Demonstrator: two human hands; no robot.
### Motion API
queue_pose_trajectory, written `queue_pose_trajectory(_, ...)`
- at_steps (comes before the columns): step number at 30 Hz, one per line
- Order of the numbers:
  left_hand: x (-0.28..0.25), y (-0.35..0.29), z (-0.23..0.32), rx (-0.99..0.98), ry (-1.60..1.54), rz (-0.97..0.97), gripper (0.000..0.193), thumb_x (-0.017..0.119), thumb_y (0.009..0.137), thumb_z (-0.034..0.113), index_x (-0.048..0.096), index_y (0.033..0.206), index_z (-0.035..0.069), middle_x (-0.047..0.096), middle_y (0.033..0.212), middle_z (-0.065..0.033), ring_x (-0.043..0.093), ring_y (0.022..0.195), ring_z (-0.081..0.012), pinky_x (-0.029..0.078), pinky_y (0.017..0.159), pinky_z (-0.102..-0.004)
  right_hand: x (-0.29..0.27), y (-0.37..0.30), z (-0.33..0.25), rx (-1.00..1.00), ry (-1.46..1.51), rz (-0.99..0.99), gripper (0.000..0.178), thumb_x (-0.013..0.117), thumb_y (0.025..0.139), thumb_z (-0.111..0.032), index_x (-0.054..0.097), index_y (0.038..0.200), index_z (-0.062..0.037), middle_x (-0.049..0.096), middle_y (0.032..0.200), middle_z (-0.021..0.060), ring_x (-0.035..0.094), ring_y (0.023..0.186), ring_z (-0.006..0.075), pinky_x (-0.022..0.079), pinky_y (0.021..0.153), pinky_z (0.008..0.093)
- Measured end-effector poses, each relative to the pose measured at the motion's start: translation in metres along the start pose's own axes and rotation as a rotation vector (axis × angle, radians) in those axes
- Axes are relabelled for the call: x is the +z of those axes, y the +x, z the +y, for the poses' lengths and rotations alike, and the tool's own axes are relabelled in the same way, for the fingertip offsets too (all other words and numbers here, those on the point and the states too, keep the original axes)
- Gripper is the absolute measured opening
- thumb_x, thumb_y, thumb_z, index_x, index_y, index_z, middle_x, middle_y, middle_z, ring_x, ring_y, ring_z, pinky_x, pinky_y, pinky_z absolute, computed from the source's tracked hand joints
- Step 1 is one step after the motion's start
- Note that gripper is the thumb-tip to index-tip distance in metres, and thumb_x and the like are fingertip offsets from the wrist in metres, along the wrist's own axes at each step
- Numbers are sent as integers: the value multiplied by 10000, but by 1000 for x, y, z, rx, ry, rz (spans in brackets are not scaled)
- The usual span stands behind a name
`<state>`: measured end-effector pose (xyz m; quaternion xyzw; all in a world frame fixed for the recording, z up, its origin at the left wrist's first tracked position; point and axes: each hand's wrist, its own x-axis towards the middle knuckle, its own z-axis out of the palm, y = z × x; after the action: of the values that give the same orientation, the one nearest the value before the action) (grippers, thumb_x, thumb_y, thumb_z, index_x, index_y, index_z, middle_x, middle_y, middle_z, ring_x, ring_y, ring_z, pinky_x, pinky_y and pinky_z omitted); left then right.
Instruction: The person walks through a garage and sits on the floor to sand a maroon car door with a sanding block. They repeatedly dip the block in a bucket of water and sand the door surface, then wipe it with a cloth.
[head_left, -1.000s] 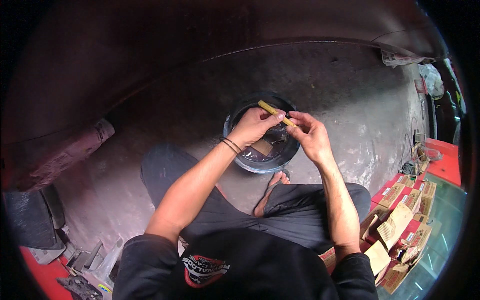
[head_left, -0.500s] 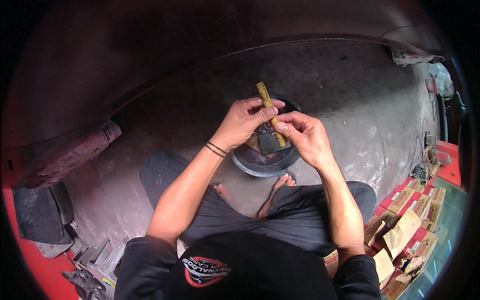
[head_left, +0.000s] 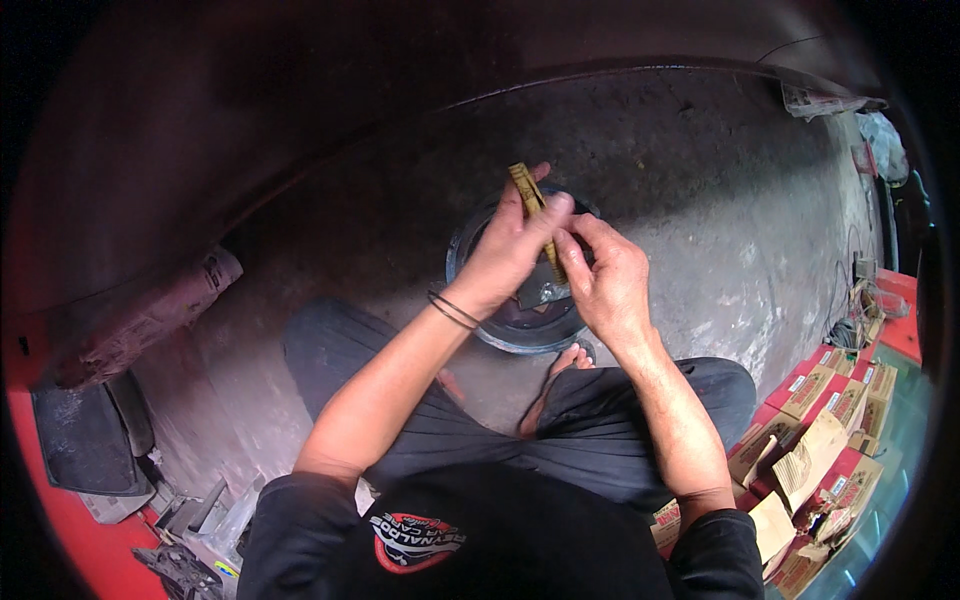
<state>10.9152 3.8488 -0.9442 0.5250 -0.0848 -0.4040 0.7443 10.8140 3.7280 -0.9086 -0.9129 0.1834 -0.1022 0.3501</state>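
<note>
A narrow roll of yellow printed sandpaper [head_left: 526, 186] stands tilted between my two hands, over a dark round basin [head_left: 530, 347] on the floor. My left hand [head_left: 505, 245], somewhat blurred, is closed round the roll, its thumb across the front and its fingers behind. My right hand [head_left: 613, 285] pinches the roll's lower part with thumb and fingers, touching the left thumb. In the basin, partly hidden by my hands, lies a dark flat piece [head_left: 540, 293].
A dark curved panel [head_left: 300, 120] hangs over the far side. Paper-covered material [head_left: 165, 305] and a black panel [head_left: 85, 430] are at the left. Several red and tan cardboard boxes [head_left: 805, 390] sit at the right beside a glass pane [head_left: 895, 455]. My feet [head_left: 568, 358] are close to the basin.
My left hand has turned and slid along the roll, its thumb now across the middle. The right hand has moved slightly, still pinching the roll.
</note>
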Motion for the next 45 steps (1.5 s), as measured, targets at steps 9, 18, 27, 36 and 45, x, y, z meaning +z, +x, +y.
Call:
queue_pose_trajectory(9, -26, 21, -5, 47, -21, -87, 506, 779, 961, 84, 501, 1374, -4, 728, 1159, -152, 713, 1116, -179, 574, 997, -329, -3, 8, 8, 364, 324, -9, 215, 619, 1064, -200, 684, 1115, -2, 662, 820, 61, 605, 779, 129, 515, 726, 310)
queue_pose_trajectory(18, -1, 20, -43, 259, 144, 113, 419, 564, 1026, 94, 512, 1434, 13, 696, 1187, -189, 686, 1115, -250, 532, 974, -370, 30, 22, 11, 160, 73, 204, 279, 603, 1094, -285, 597, 1192, -24, 708, 906, 285, 731, 874, 477, 556, 731, 492)
queue_pose_trajectory(27, -1, 19, -14, 211, -14, -36, 514, 812, 983, 341, 551, 1304, 35, 666, 1168, -54, 648, 1074, -127, 540, 950, -306, 33, 25, 9, -25, 299, 259, 230, 616, 1101, -221, 687, 1049, -8, 664, 797, 132, 637, 741, 163, 518, 686, 342)
queue_pose_trajectory(36, -22, 32, -23, 151, -17, 11, 442, 679, 1012, 66, 503, 1411, -6, 724, 1189, -106, 689, 1104, -147, 568, 976, -317, 10, 35, 15, 79, 112, 375, 205, 678, 1067, -211, 695, 1005, -16, 666, 740, 101, 609, 674, 129, 505, 638, 329)
queue_pose_trajectory(45, -13, 30, -18, 246, 78, 182, 200, 635, 1065, 107, 666, 1212, -26, 729, 1050, -66, 649, 978, -112, 515, 889, -284, -1, 41, 40, 210, 249, 306, 255, 743, 1034, -277, 743, 1094, -29, 715, 818, 24, 632, 764, 96, 508, 709, 294)
